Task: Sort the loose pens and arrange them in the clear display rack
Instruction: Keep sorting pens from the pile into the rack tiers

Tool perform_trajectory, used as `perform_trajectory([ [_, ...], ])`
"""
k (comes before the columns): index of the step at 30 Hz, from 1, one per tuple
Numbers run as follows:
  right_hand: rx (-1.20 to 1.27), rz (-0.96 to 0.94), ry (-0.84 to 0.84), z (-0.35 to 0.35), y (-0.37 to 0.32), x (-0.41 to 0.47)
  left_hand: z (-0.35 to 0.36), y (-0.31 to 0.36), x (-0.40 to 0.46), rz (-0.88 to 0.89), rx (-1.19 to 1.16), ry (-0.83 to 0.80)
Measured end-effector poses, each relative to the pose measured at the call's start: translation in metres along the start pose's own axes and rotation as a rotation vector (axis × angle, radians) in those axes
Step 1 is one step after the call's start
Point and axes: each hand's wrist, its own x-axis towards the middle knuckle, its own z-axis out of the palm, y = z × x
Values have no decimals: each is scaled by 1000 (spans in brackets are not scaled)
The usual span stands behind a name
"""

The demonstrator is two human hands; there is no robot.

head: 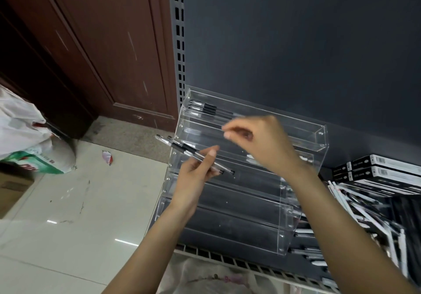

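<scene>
Left hand [193, 175]: fingers pinching a small bunch of clear pens [189, 151] with black grips, held at a slant just off the left edge of the clear rack [284, 232]. Right hand [257, 138] over the rack's upper tiers, fingertips drawn together; blurred, can't tell if they hold anything. A few pens [207, 108] lie in the rack's top tier. Loose pen pile [364, 214] right of rack, black boxes [382, 168] behind the pile.
</scene>
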Motion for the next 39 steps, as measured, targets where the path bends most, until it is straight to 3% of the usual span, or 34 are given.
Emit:
perform_trajectory([
  [2, 78, 81, -146, 0, -7, -18, 3, 2, 2, 16, -19, -13],
  [6, 253, 198, -232, 7, -3, -31, 10, 5, 3, 38, -44, -60],
  [8, 309, 218, -209, 7, 1, -31, 13, 6, 4, 52, -40, -86],
  [11, 322, 247, 2, 0, 13, -26, 15, 9, 4, 78, -31, -85],
  [15, 32, 229, 281, -16, 37, -12, 9, 7, 5, 62, 3, -45],
  [19, -278, 88, 336, -11, 44, 8, 1, 0, 2, 73, 77, -8],
  [26, -614, -138, 287, 8, 50, 32, -5, -1, -4, 66, 88, -3],
  [34, -781, -125, 83, 10, 48, 35, -6, -6, -8, 41, 83, 7],
  [39, -816, -140, 38, 16, 45, 41, -2, -6, -9, 41, 90, -4],
])
